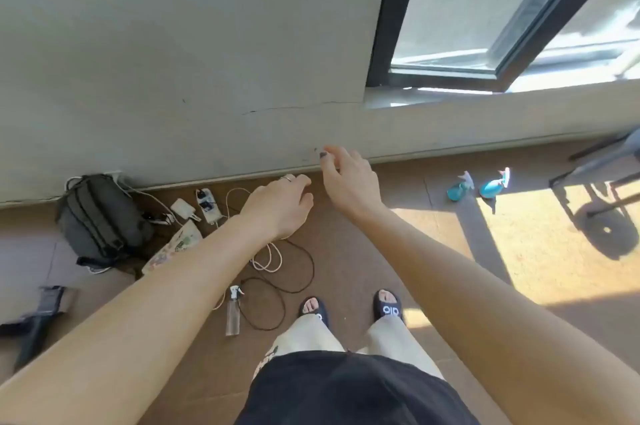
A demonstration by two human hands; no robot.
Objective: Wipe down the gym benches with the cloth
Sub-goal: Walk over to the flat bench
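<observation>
Both my arms reach forward over the brown floor toward the grey wall. My left hand (280, 208) has a ring and loosely curled fingers, and it holds nothing. My right hand (349, 179) hangs relaxed with its fingers pointing down and left, also holding nothing. No cloth shows in view. A clear spray bottle (232, 312) lies on the floor near my feet. Two blue spray bottles (478, 185) stand on the floor at the right, near the wall. Part of a dark gym machine frame (602, 165) shows at the far right.
A grey backpack (100, 217) leans by the wall at the left, beside a power strip (207, 206), chargers and tangled cables (277, 272). A patterned pouch (176, 244) lies next to it. Dark equipment (34, 320) sits at the left edge. A window (485, 26) stands open above.
</observation>
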